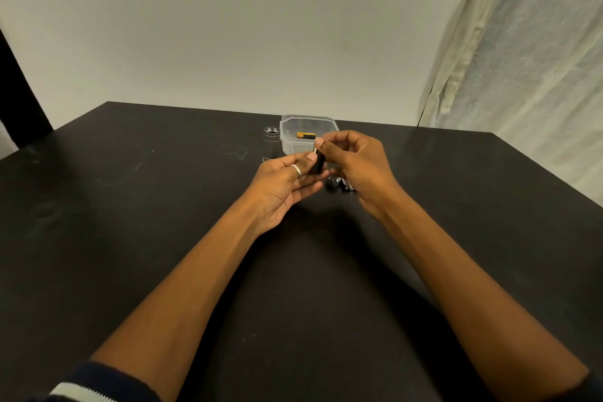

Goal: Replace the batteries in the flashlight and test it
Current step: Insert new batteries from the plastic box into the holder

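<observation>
Black battery holder (318,162) sat pinched between left hand (287,184) and right hand (357,163), fingers closed on it, near the table's (130,206) far edge, before the clear tub (308,134).

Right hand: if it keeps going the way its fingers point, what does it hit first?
The right hand points left, fingertips already on the black cylinder held in the left hand. That comes first, then the left thumb; depth is unclear.

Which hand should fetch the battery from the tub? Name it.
Right. The right hand pinches only the top of the black holder, beside the clear tub with the battery; the left hand supports it.
</observation>
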`<state>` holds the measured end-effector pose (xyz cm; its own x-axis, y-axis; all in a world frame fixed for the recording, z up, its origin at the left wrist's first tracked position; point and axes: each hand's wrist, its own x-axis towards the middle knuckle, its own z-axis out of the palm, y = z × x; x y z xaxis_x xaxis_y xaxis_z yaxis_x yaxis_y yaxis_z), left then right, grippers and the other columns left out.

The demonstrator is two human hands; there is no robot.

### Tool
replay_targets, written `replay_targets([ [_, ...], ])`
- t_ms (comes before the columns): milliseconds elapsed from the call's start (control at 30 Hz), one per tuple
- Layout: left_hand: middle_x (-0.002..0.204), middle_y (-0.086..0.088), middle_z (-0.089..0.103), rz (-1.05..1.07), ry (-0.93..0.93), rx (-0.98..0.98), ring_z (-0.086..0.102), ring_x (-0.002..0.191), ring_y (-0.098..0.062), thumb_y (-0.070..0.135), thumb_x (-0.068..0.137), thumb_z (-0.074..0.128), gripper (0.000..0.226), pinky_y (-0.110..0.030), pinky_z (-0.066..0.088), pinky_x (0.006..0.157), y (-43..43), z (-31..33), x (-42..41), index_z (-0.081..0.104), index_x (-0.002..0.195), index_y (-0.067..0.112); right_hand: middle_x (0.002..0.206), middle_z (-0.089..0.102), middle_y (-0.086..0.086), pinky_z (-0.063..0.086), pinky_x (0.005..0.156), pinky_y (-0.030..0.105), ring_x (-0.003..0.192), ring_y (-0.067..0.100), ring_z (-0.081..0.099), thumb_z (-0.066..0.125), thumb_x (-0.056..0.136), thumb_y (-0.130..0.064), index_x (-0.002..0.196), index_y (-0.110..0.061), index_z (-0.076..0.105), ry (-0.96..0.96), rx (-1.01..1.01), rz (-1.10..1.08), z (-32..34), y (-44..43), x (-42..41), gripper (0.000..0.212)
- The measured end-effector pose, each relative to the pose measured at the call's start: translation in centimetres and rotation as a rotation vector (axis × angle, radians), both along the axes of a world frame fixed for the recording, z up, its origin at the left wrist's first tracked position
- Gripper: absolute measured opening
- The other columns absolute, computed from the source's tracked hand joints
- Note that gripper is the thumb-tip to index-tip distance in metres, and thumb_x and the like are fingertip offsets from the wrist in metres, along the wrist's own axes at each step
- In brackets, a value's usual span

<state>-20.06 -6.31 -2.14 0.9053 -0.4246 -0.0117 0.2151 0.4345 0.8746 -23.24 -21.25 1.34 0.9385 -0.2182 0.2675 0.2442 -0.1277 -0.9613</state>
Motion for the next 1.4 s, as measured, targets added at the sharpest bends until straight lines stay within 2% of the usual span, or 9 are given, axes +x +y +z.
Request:
replay_targets([
  [100,0.106,-0.016,0.077,0.023,0.013,0.007,0.076,0.095,-0.024,0.020,0.096,0.067,0.025,-0.026,0.060,0.071,-0.1,0.0,0.1,0.072,0.113,0.002,0.087,0.077,-0.003,0.062,0.071,0.031,0.077,0.008,0.072,0.070,0.097,-0.029,0.092,-0.023,0.074,0.007,-0.078,-0.057,0.0,-0.1,0.2,0.008],
  [200,0.100,-0.016,0.078,0.060,0.045,0.001,0.077,0.093,-0.023,0.019,0.099,0.063,0.021,-0.025,0.060,0.068,-0.3,0.1,0.2,0.071,0.108,0.002,0.094,0.076,-0.006,0.061,0.079,0.034,0.087,0.009,0.073,0.065,0.100,-0.031,0.096,-0.027,0.073,-0.012,-0.326,-0.197,0.5,-1.0,1.3,0.010],
  [267,0.100,-0.016,0.079,0.073,0.063,-0.001,0.077,0.093,-0.023,0.019,0.101,0.060,0.022,-0.025,0.060,0.067,-0.3,0.1,0.2,0.070,0.109,0.001,0.096,0.076,-0.008,0.058,0.082,0.029,0.089,0.007,0.070,0.066,0.098,-0.025,0.103,-0.022,0.077,-0.039,-0.477,-0.244,1.2,-1.7,2.7,0.012],
  [400,0.097,-0.017,0.079,0.085,0.097,0.002,0.078,0.091,-0.022,0.018,0.103,0.056,0.024,-0.025,0.061,0.066,-0.4,0.3,0.2,0.068,0.110,-0.002,0.110,0.078,0.002,0.049,0.084,0.020,0.098,0.011,0.068,0.064,0.094,-0.009,0.109,-0.013,0.079,-0.018,-0.781,-0.236,2.9,-2.1,7.1,0.021],
  [600,0.096,-0.017,0.079,0.089,0.139,-0.002,0.078,0.091,-0.023,0.018,0.104,0.054,0.024,-0.025,0.061,0.065,-0.5,0.4,0.4,0.065,0.114,-0.002,0.116,0.076,0.009,0.056,0.095,0.035,0.108,0.025,0.070,0.061,0.088,0.002,0.109,-0.012,0.079,0.115,-1.099,-0.101,3.8,-1.2,13.8,0.031],
  [700,0.096,-0.016,0.079,0.091,0.153,-0.005,0.078,0.092,-0.023,0.018,0.104,0.054,0.026,-0.026,0.061,0.066,-0.5,0.5,0.5,0.064,0.117,-0.002,0.118,0.074,0.010,0.057,0.097,0.041,0.108,0.027,0.069,0.065,0.088,0.001,0.111,-0.012,0.079,0.147,-1.194,-0.044,3.1,-0.8,15.9,0.030],
  [833,0.095,-0.017,0.079,0.091,0.166,-0.016,0.078,0.090,-0.023,0.019,0.104,0.055,0.025,-0.026,0.061,0.066,-0.5,0.4,0.7,0.065,0.116,-0.002,0.119,0.074,0.011,0.056,0.096,0.041,0.107,0.029,0.068,0.070,0.088,-0.002,0.112,-0.010,0.078,0.182,-1.271,-0.004,2.0,-0.8,17.9,0.027],
  [1200,0.097,-0.017,0.078,0.076,0.169,-0.045,0.078,0.090,-0.023,0.018,0.103,0.057,0.027,-0.027,0.062,0.068,-0.3,0.3,0.8,0.064,0.119,-0.002,0.111,0.073,0.014,0.058,0.093,0.045,0.101,0.032,0.068,0.065,0.089,-0.006,0.107,-0.008,0.077,0.221,-1.376,0.016,1.1,-0.8,19.4,0.021],
  [1400,0.097,-0.017,0.078,0.071,0.180,-0.050,0.078,0.092,-0.024,0.018,0.103,0.056,0.027,-0.027,0.061,0.068,-0.3,0.3,0.7,0.063,0.120,-0.002,0.112,0.071,0.016,0.057,0.094,0.042,0.102,0.032,0.066,0.061,0.096,-0.013,0.113,-0.004,0.071,0.245,-1.427,0.022,1.2,-0.4,19.4,0.022],
])
